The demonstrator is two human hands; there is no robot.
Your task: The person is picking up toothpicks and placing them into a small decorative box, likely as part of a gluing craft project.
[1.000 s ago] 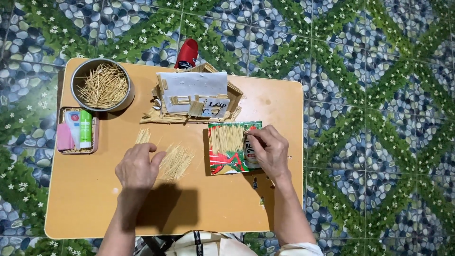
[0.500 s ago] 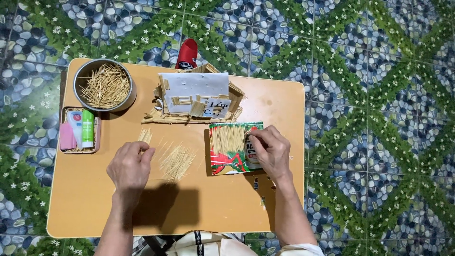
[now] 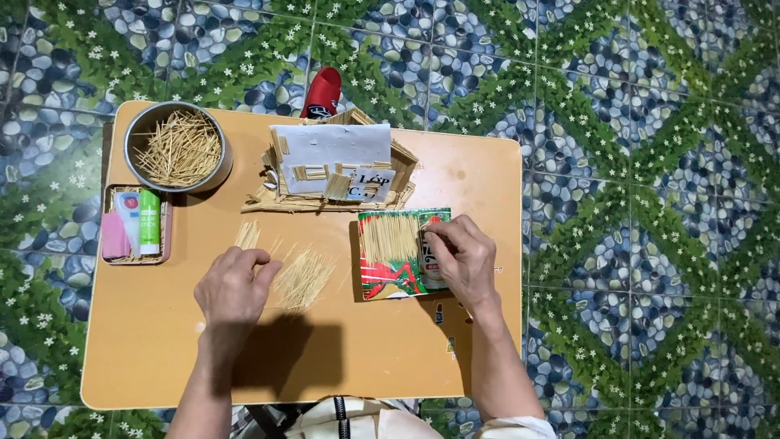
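The fingers of the left hand were curled down with their tips pinched at the loose pile of toothpicks, though whether a stick was actually gripped could not be told; the fingers of the right hand were bent and pressed onto the coloured card, holding it flat. All of this lay on a low orange table standing on a floor of pebble-patterned tiles. At the far middle of the table stood a small model house of sticks and pale card, with a red slipper on the floor just beyond it. In the far left corner sat a round metal bowl filled with more toothpicks, and just nearer than it a small tray held a green tube and pink items. The card lay right of the pile, its far half covered by a neat row of toothpicks set side by side. The loose pile was thin, pale and fanned out between the two hands, nothing lying over it.
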